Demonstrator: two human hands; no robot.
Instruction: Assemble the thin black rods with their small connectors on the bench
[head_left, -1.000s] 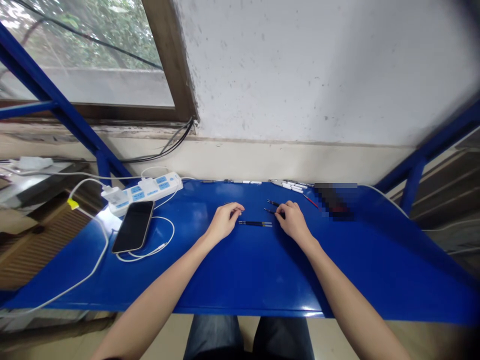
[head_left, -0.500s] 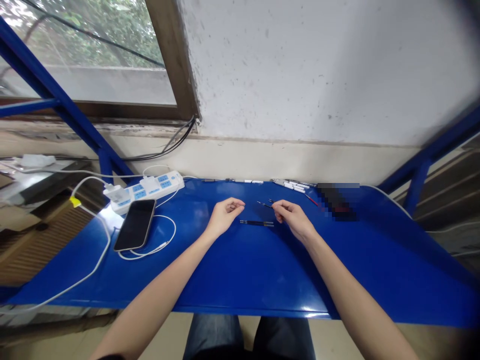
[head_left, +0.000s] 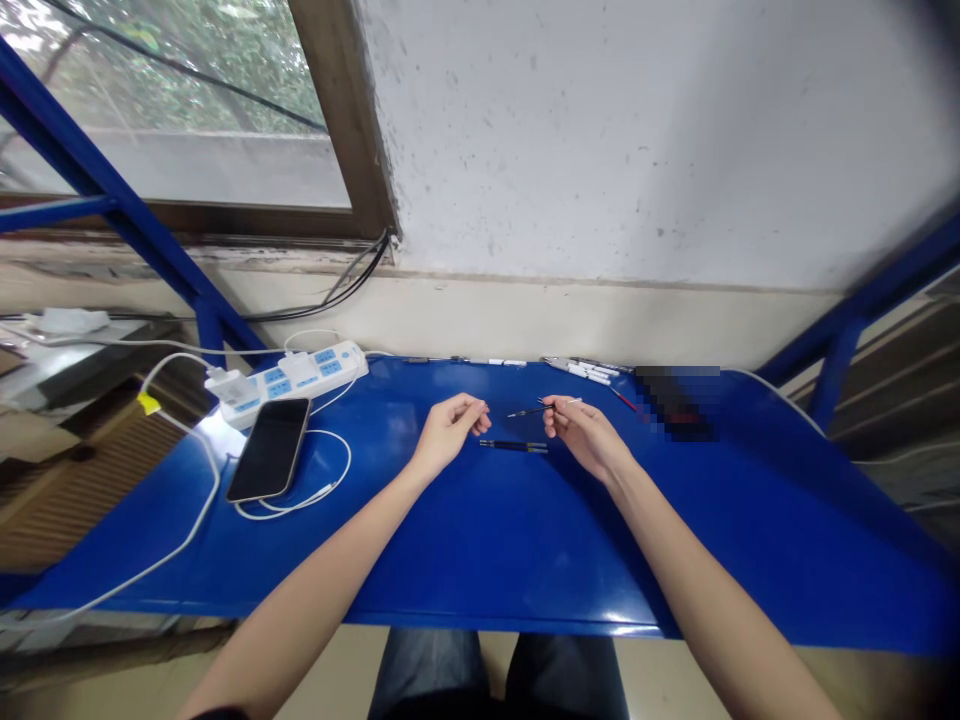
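My right hand (head_left: 589, 435) pinches a thin dark pen refill (head_left: 528, 411), its pointed tip toward the left and its pale tail showing past the thumb. Across a small gap, my left hand (head_left: 448, 430) has thumb and forefinger pressed together. Whatever may be between those fingertips is too small to name. Just below and between both hands, black pen refills (head_left: 514, 446) lie side by side on the blue table (head_left: 517, 560).
White pen parts (head_left: 589, 372) lie along the back edge, near a red thin stick (head_left: 623, 400) and a blurred-out dark object (head_left: 675, 405). At left are a phone (head_left: 270, 450), a white power strip (head_left: 330, 370) and a looped white cable (head_left: 350, 460).
The refill in my right hand has shifted between the fingers, and more of both its ends shows. My left fingers have curled slightly. The refills on the table have not moved.
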